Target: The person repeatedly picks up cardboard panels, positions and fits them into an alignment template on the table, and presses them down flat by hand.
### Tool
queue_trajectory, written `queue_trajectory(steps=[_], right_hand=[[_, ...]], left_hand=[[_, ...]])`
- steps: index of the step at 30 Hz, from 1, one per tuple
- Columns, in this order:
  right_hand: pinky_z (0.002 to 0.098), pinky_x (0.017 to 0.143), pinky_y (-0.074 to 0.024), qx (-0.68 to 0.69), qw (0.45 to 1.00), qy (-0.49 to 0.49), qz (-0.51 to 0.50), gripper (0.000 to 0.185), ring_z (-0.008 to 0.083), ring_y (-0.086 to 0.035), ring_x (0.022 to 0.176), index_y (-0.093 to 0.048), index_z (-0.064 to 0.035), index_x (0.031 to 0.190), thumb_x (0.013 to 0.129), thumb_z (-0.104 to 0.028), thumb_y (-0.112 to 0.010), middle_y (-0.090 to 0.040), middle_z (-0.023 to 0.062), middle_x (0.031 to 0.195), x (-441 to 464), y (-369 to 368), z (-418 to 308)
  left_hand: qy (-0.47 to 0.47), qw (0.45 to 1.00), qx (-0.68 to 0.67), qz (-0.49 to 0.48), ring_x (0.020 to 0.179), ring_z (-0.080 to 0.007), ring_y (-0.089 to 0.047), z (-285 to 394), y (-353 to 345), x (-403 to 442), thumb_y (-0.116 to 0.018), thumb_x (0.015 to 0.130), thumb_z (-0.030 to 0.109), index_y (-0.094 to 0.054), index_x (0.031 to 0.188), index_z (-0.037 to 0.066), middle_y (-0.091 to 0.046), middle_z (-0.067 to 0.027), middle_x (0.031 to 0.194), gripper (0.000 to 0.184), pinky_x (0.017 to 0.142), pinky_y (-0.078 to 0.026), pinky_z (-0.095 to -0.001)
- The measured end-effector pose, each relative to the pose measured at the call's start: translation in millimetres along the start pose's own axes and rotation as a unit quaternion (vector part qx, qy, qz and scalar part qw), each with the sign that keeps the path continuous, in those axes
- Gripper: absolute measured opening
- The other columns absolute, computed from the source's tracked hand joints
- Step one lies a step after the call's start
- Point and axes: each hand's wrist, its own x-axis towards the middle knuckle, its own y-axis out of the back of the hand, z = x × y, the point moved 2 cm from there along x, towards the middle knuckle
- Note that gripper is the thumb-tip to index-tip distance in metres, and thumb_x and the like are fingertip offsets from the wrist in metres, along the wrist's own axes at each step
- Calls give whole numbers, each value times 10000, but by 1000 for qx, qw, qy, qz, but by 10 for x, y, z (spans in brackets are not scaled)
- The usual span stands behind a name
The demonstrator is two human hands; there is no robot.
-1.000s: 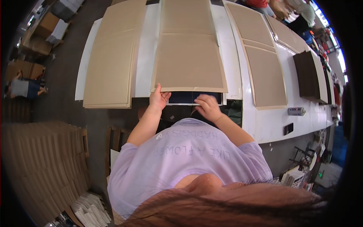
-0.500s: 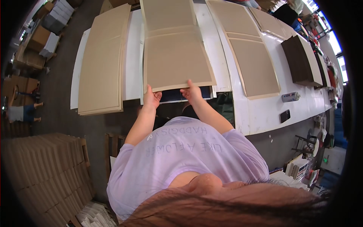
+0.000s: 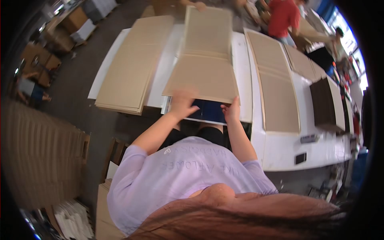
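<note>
A creased cardboard sheet [image 3: 204,76] lies before me, its near part angled over a dark blue surface [image 3: 210,111]. My right hand [image 3: 232,111] pinches the sheet's near right corner, thumb on top and fingers curled beneath. My left hand [image 3: 182,106] is at the near left edge, blurred, with its thumb apart from the fingers; it does not appear to grip the edge. At the sheet's far end, another person's hand [image 3: 199,6] touches the board.
Stacked cardboard sheets [image 3: 134,64] lie to the left. On the white table [image 3: 276,152] at right are another long sheet [image 3: 276,84], a spray can [image 3: 309,139], a phone [image 3: 301,158] and a dark-edged stack [image 3: 326,104]. A person in red [image 3: 282,20] stands beyond.
My left hand has let go of the near left corner and moved inward over the edge. My right hand has shifted to the right corner. The camera view has shifted, showing the sheet's far end.
</note>
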Motion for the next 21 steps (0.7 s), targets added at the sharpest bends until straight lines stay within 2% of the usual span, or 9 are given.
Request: queue_trajectory(steps=[1, 3, 6, 9, 11, 12, 16, 20, 21], right_hand=[[246, 450, -416, -4, 1000, 7, -7, 581, 152, -608, 557, -547, -76, 1078, 939, -605, -350, -647, 74, 770, -29, -58, -49], [242, 484, -428, -3, 999, 21, -30, 599, 160, -614, 585, -535, -71, 1127, 943, -605, -337, -667, 101, 845, -49, -166, -162], [247, 514, -448, -8, 983, 97, -156, 571, 169, -623, 623, -510, -51, 1202, 979, -535, -305, -677, 128, 914, -369, -344, -492], [243, 524, -457, -29, 955, 160, -248, 511, 168, -636, 661, -509, -31, 1219, 1003, -450, -312, -681, 134, 941, -505, -385, -602], [234, 538, -462, -125, 940, 168, -270, 460, 162, -645, 698, -517, -19, 1211, 1011, -392, -336, -683, 130, 948, -522, -213, -594], [223, 558, -459, -153, 935, 166, -275, 364, 152, -649, 726, -545, -5, 1174, 1001, -299, -418, -685, 120, 952, -512, -131, -587], [215, 579, -454, -183, 960, 126, -169, 283, 130, -633, 706, -574, -16, 1143, 979, -229, -486, -686, 106, 934, -496, 325, -480], [205, 584, -445, -193, 973, 112, -65, 239, 101, -621, 705, -591, -47, 1132, 968, -201, -510, -681, 80, 907, -298, 1050, -371], [211, 580, -452, -193, 974, 112, -40, 232, 97, -623, 719, -587, -56, 1139, 968, -195, -514, -677, 72, 901, -236, 1218, -363]], left_hand=[[-76, 995, 48, -44, 1236, -294, -444, 286, 171, 259, -749, 707, 288, -505, 1268, 171, -479, -99, 1325, 623, 1034, -307, -504], [-39, 999, 22, 12, 1078, -243, -591, 148, -131, 559, -621, 806, 207, -618, 1149, 172, -644, -60, 1112, 345, 936, -426, -431], [-96, 990, -34, 101, 889, -284, -656, -47, 80, 924, -590, 821, 173, -696, 979, 98, -693, -102, 943, 204, 764, -519, -379], [-12, 992, -35, 121, 904, -273, -659, -204, 762, 1058, -577, 868, 172, -690, 974, 62, -693, -113, 955, 190, 784, -518, -375], [85, 951, -232, 186, 902, -236, -663, -432, 1270, 916, -546, 924, 177, -683, 990, 62, -696, -117, 964, 191, 796, -514, -359], [160, 938, -231, 205, 864, -218, -653, -624, 1478, 768, -542, 943, 180, -687, 985, 56, -696, -95, 901, 195, 798, -507, -338], [277, 708, -464, 455, 799, -187, -619, -1682, 2021, -64, -535, 966, 250, -529, 1059, -5, -618, -95, 961, 272, 755, -531, -344], [396, 465, -564, 555, 1265, -283, -431, -2376, 1803, -900, -446, 998, 259, -355, 1371, -6, -421, -118, 1401, 466, 1038, -389, -461], [425, 480, -565, 520, 1346, -297, -326, -2786, 1510, -1272, -337, 1026, 308, -278, 1415, -12, -309, -136, 1478, 507, 1108, -299, -472]])
